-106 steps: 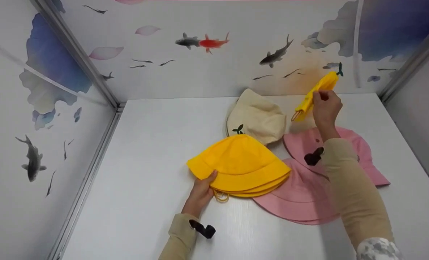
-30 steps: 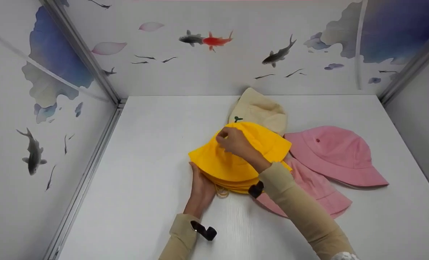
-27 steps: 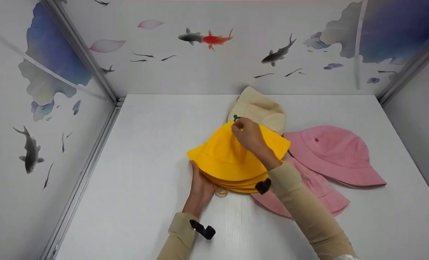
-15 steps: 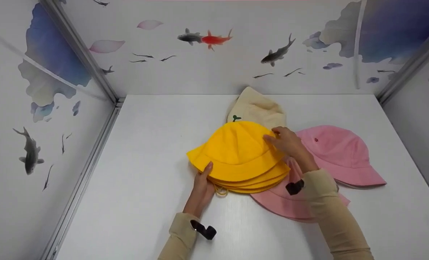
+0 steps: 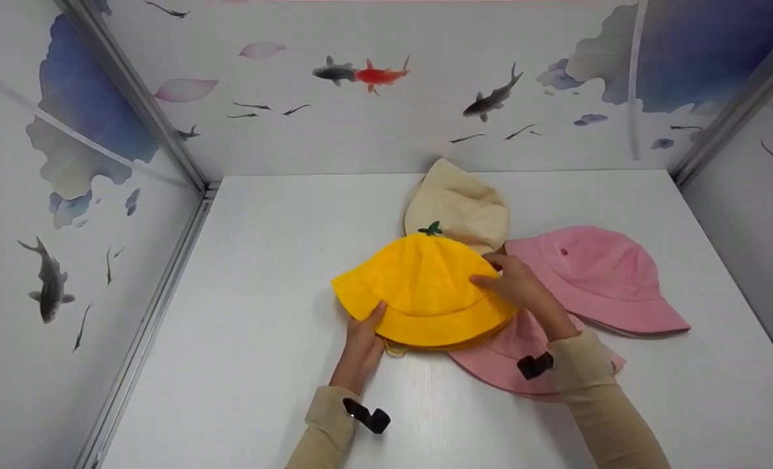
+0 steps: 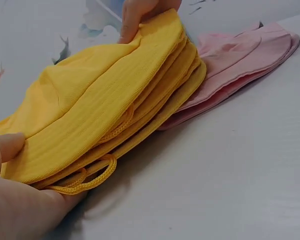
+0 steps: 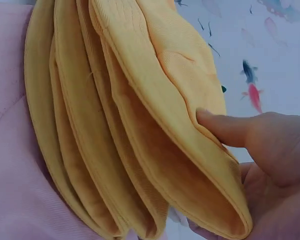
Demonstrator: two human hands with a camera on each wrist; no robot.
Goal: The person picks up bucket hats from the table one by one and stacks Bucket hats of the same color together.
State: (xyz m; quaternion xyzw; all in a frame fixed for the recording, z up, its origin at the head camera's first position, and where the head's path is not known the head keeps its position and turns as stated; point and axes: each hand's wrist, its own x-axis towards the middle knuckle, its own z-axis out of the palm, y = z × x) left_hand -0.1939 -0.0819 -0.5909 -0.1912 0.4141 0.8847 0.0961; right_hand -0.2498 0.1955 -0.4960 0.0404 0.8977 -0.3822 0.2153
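Note:
A stack of several yellow bucket hats (image 5: 425, 280) lies between the two hands, folded flat with brims toward the person. A green sprout (image 5: 431, 228) shows at the top. The left hand (image 5: 363, 335) grips the brims at the left end, thumb on the top hat. Beside that thumb, yellow cord loops (image 6: 92, 182) hang from the brims in the left wrist view. At the right end, the right hand (image 5: 516, 280) pinches the top hat's brim, its thumb on the outer face. In the right wrist view the layered brims (image 7: 140, 125) fan apart.
A cream hat (image 5: 467, 205) lies behind the yellow stack. One pink hat (image 5: 607, 273) sits at the right, and further pink hats (image 5: 510, 365) lie partly under the yellow stack and right arm. Printed walls enclose the white table (image 5: 262, 260) at back and sides.
The right hand has brought a yellow hat from the back right onto the stack, then moved to its right end. Just now the top hat has shifted toward the person, baring the sprout.

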